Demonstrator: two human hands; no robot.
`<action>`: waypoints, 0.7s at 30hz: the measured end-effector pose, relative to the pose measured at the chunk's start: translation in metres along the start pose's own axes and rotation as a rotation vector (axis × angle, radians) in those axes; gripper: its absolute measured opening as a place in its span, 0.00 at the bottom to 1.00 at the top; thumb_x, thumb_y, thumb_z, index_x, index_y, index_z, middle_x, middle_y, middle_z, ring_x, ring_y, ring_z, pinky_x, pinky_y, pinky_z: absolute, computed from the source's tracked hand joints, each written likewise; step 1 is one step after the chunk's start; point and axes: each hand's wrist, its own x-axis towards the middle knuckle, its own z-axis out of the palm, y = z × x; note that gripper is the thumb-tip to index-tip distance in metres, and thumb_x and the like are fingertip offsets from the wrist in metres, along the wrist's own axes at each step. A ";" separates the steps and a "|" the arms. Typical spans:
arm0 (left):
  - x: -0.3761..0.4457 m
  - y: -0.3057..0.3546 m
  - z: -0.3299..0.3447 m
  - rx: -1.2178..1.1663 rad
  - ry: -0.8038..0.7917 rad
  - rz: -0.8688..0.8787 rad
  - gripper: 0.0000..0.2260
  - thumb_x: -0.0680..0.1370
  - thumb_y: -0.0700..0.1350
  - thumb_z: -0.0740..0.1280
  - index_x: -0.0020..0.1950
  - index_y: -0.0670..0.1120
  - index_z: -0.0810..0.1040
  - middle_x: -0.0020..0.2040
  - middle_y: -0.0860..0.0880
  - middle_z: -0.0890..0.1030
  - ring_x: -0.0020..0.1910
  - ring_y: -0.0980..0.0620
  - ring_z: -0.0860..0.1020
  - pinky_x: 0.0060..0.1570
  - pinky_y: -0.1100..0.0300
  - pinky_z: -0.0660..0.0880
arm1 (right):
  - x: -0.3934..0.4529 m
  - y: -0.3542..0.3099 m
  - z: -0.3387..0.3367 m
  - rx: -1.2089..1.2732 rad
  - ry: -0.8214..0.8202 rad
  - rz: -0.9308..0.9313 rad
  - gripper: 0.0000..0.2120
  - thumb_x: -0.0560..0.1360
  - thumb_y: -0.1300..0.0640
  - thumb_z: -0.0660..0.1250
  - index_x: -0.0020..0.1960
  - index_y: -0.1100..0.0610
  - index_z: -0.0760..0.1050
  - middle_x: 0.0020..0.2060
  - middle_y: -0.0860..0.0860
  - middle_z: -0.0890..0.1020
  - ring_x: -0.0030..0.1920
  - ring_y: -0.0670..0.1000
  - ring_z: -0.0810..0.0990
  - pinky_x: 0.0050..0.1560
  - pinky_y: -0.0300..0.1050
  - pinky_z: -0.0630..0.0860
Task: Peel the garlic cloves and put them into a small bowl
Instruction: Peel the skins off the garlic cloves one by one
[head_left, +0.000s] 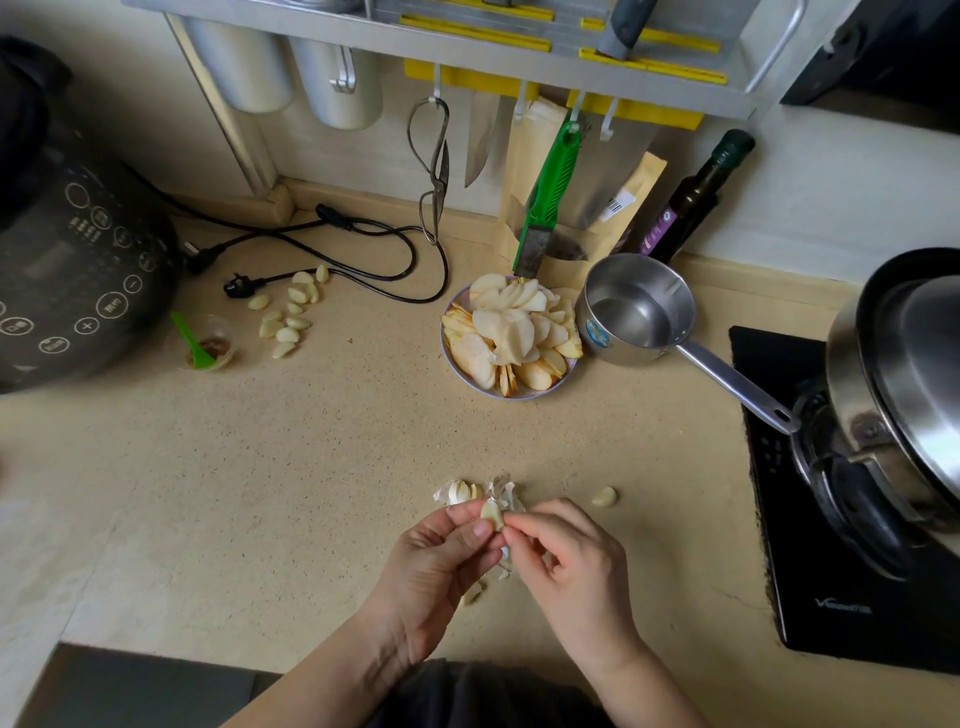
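Observation:
Both hands meet over the counter near its front edge. My left hand (444, 556) pinches a pale garlic clove (492, 513) between thumb and fingers. My right hand (566, 556) pinches papery skin at the clove's right side. Just beyond the hands lie part of a garlic head (457, 491) and loose skins (503, 491). One peeled clove (605, 496) lies to the right. Several peeled cloves (288, 312) sit in a loose pile at the far left of the counter. A small bowl (519, 396) stands in the middle, heaped with pale skins.
A dark rice cooker (67, 280) fills the left side, with a small plastic cup and green spoon (205, 345) beside it. A steel saucepan (636, 309) with water stands right of the bowl. A black stove (831, 519) carries a lidded pot (904, 384). Cables (363, 244) lie at the back.

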 end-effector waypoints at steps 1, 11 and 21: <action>0.000 -0.001 0.000 0.022 0.006 0.027 0.10 0.67 0.32 0.69 0.48 0.37 0.83 0.44 0.39 0.84 0.38 0.49 0.83 0.39 0.61 0.81 | 0.000 0.000 0.000 -0.015 -0.007 -0.005 0.04 0.68 0.61 0.75 0.43 0.55 0.84 0.39 0.45 0.82 0.33 0.34 0.69 0.32 0.30 0.72; -0.002 -0.005 0.000 0.275 0.018 0.271 0.10 0.67 0.34 0.72 0.47 0.38 0.84 0.46 0.37 0.84 0.45 0.45 0.83 0.48 0.58 0.79 | 0.000 0.000 0.002 0.066 -0.032 0.050 0.07 0.65 0.67 0.77 0.40 0.58 0.84 0.35 0.48 0.83 0.33 0.45 0.80 0.32 0.42 0.78; -0.003 -0.009 0.003 0.435 -0.008 0.324 0.09 0.69 0.37 0.72 0.49 0.42 0.84 0.48 0.40 0.85 0.51 0.43 0.82 0.56 0.54 0.77 | 0.000 0.002 0.006 -0.047 0.002 0.101 0.11 0.60 0.67 0.76 0.31 0.55 0.76 0.27 0.45 0.74 0.28 0.41 0.68 0.29 0.33 0.68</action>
